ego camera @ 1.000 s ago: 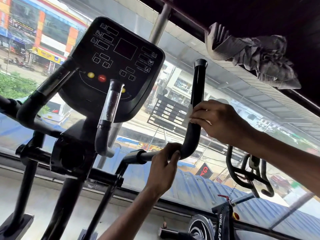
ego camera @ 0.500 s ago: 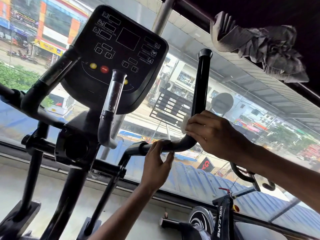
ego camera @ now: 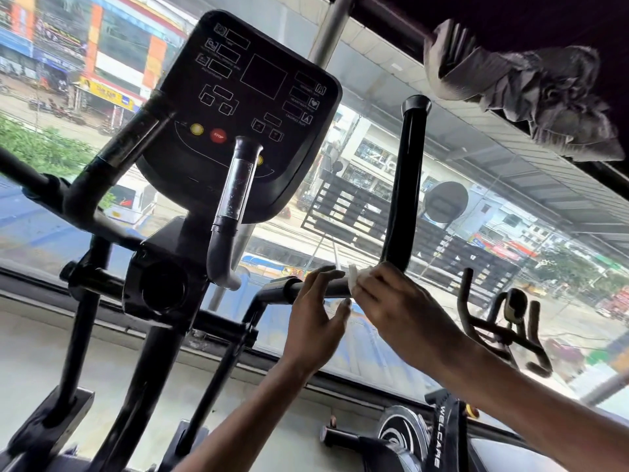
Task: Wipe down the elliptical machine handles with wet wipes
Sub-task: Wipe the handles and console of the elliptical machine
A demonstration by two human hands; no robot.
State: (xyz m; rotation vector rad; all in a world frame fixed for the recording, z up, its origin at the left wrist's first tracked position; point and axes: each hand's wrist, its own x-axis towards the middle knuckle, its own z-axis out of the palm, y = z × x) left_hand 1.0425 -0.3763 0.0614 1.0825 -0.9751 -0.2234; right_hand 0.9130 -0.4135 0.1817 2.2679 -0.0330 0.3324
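Before a gym window [ego camera: 41,229] above a street, your right hand [ego camera: 401,311] clamps the wet wipe [ego camera: 353,278] round the bend of the handle [ego camera: 405,185], at five o'clock from the console [ego camera: 245,107], your left hand [ego camera: 315,315] loose-fingered and empty at its nine o'clock; wrap fully, twisting while sliding.
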